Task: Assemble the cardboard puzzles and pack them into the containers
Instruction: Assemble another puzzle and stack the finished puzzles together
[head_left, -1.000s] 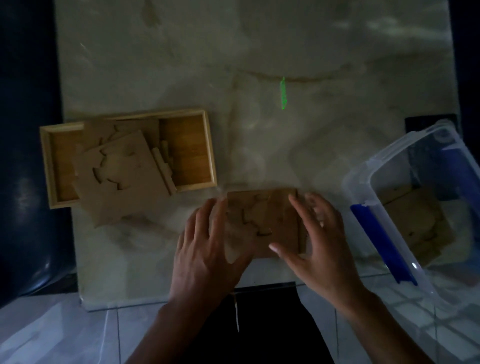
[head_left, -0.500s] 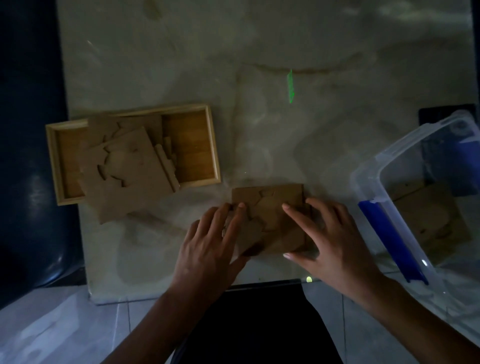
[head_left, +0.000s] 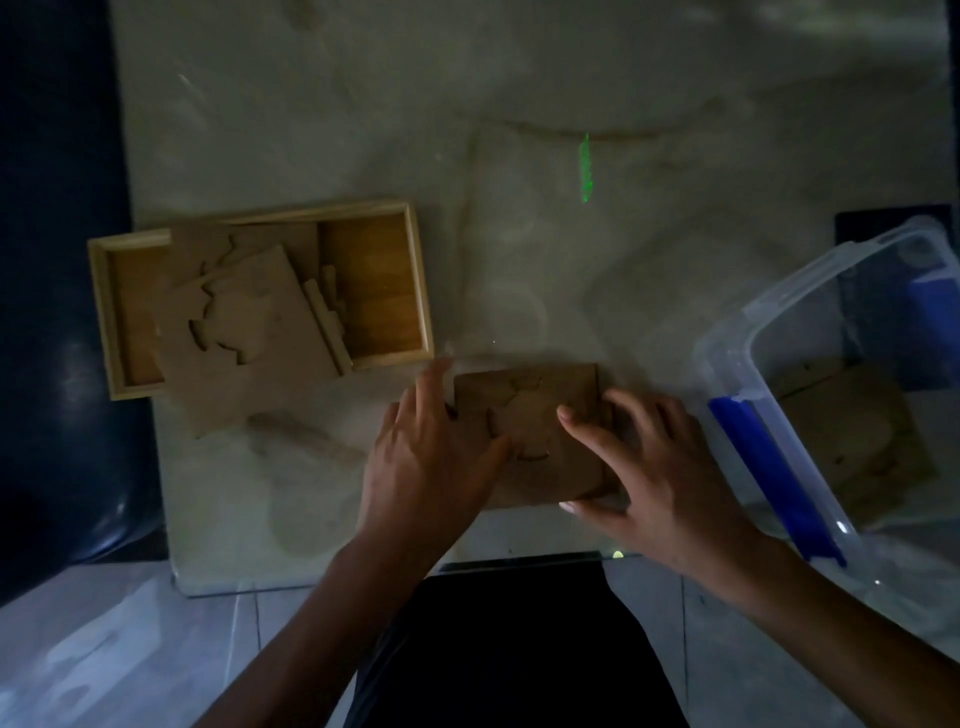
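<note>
Near the front edge of the table (head_left: 311, 130), both of my hands are down on the cardboard puzzle (head_left: 540, 415). Left hand (head_left: 431, 467) lies flat over its left side, fingers straight and spread, pressing rather than gripping. Right hand (head_left: 660, 478) covers the right side, fingers extended across the top, thumb hooked along the near edge. Neither hand has lifted it. I read this as the fitting step: an inner piece being seated into its frame, though the light is too dim to say whether it is flush. Next move, I judge, calls for firm downward pressure, then a pick-up towards the clear plastic bin (head_left: 779, 332) off the right edge, where another brown board already lies. My puzzle sits flat, near square, its slightly longer axis running left to right along the front edge. Further left, the wooden tray (head_left: 384, 291) holds more cardboard boards (head_left: 249, 332), stacked askew and overhanging its front wall.
</note>
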